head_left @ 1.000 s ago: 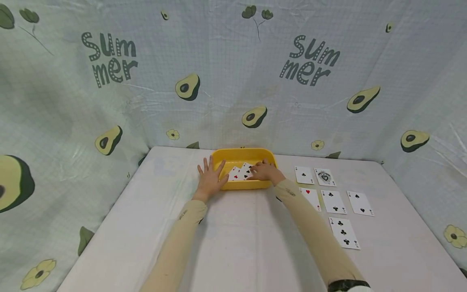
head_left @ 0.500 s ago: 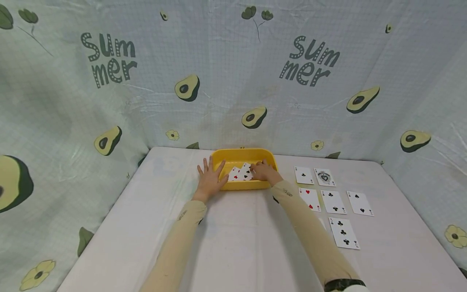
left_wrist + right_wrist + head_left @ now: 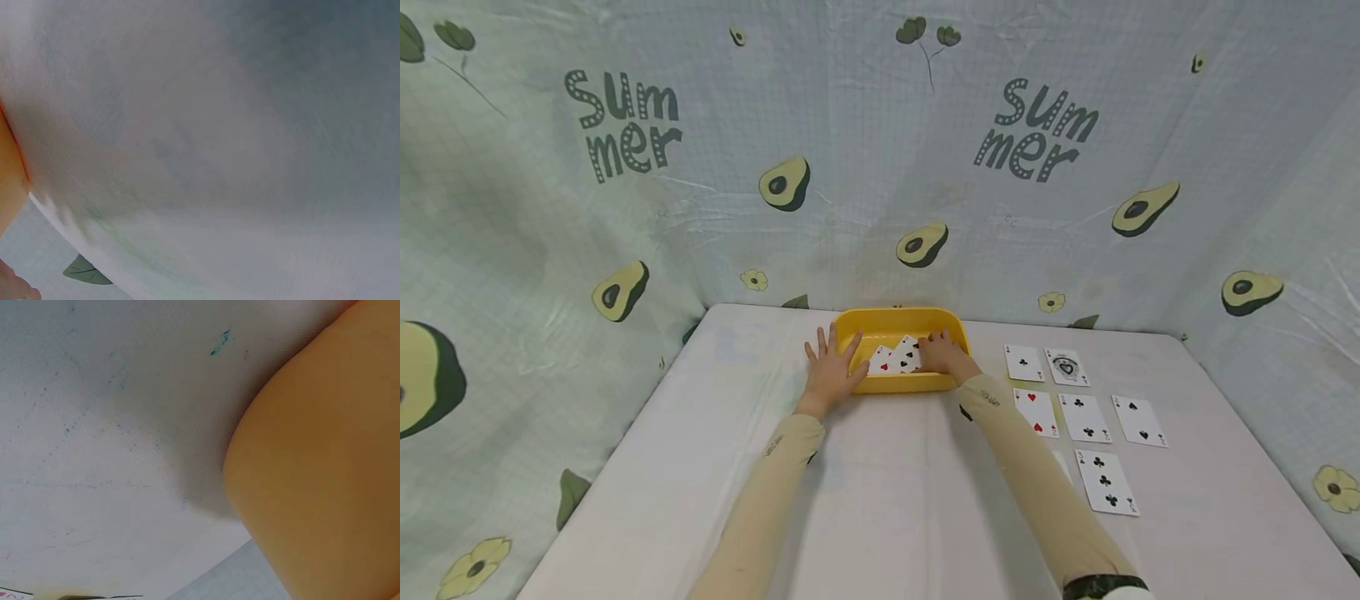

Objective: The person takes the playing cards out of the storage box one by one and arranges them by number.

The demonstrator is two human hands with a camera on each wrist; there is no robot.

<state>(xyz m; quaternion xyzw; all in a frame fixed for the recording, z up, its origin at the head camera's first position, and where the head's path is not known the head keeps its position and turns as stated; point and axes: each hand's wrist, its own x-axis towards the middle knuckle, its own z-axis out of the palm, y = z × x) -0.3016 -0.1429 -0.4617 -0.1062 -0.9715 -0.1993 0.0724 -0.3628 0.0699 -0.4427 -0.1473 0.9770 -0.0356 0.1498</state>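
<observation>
A yellow plastic tray [image 3: 898,383] stands at the back of the table in the head view. My left hand [image 3: 829,375] lies with spread fingers against its left side, thumb at the rim. Inside the tray are loose playing cards: a card with red pips [image 3: 880,362] and, overlapping it, one with black pips [image 3: 906,357]. Over the tray's right part, my right hand [image 3: 946,357] reaches in with bent fingers beside the black-pip card. Its fingertips are partly hidden, so whether they pinch a card is unclear. Both wrist views show mainly tabletop and the tray's wall [image 3: 319,462].
Right of the tray, face-up cards lie in rows: ace of clubs [image 3: 1024,363], ace of spades [image 3: 1067,367], two of hearts [image 3: 1035,412], two of clubs [image 3: 1085,418], two of spades [image 3: 1139,421], three of clubs [image 3: 1107,482]. Another card is mostly hidden by the right sleeve [image 3: 1030,467]. A printed cloth hangs behind.
My right hand has shifted slightly within the tray, its fingers drawing in beside the black-pip card. The right forearm has moved a little left. My left hand stays in place.
</observation>
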